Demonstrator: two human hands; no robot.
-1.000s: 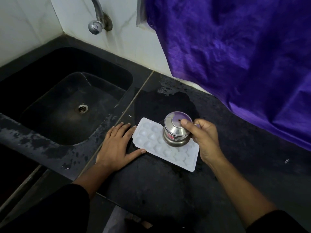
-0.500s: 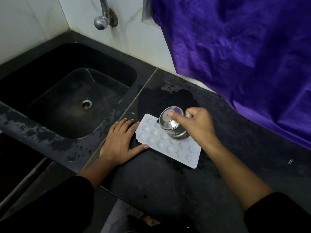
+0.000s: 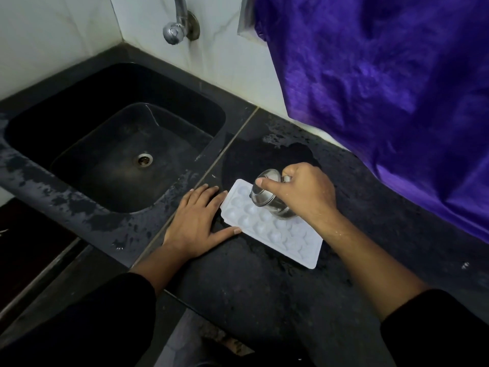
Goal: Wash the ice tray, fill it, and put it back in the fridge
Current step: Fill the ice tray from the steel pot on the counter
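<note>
White plastic, the tray [image 3: 304, 250] lies flat on the dark counter [image 3: 264, 300], just past centre toward 3 o'clock, with its long side running from 10 to 4 o'clock. Its round cells face up; whether they hold water cannot be told.

The left hand [image 3: 195, 223] rests palm down on the counter at the tray's 9 o'clock. It is released, with straight fingers, and the fingertips and thumb touch the tray's short edge.

The right hand [image 3: 304, 194] grasps a steel cup [image 3: 267, 200] above the tray's 10 o'clock end. The cup is tipped, its mouth turned toward 10 o'clock, and the index finger lies across the rim. No stream of water can be made out.

A wet patch [image 3: 264, 154] darkens the counter at the tray's 12 o'clock. The black sink [image 3: 79, 107] fills the 9 to 11 o'clock part of the view, its drain [image 3: 144, 160] near the middle of the basin. A metal tap [image 3: 176, 27] juts from the white wall at 12 o'clock. A purple cloth [image 3: 383, 88] hangs over the counter from 1 to 3 o'clock.
</note>
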